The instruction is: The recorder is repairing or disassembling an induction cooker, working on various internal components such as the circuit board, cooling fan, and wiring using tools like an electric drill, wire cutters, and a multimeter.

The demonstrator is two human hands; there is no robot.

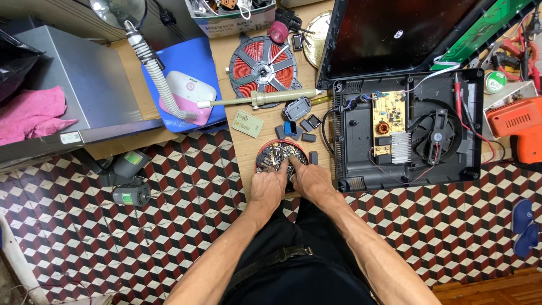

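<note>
A round red bowl [270, 151] full of small metal parts and screws sits at the near edge of a wooden board [251, 149]. Both my hands are in it. My left hand [267, 186] rests on the bowl's near side with its fingers among the parts. My right hand [307, 178] lies beside it, its forefinger poking into the pile. Whether either hand pinches a part is hidden. Right of the bowl lies an opened black induction cooker base [406, 130] with a yellow circuit board [388, 113] and a fan [433, 135].
A red coil disc [261, 65], a long beige tool [259, 99], a small remote [247, 123] and several black parts [299, 127] lie on the board. The cooker's black glass top [395, 34] stands behind. An orange tool [516, 127] is at right, a lamp [186, 96] and motors [131, 195] at left.
</note>
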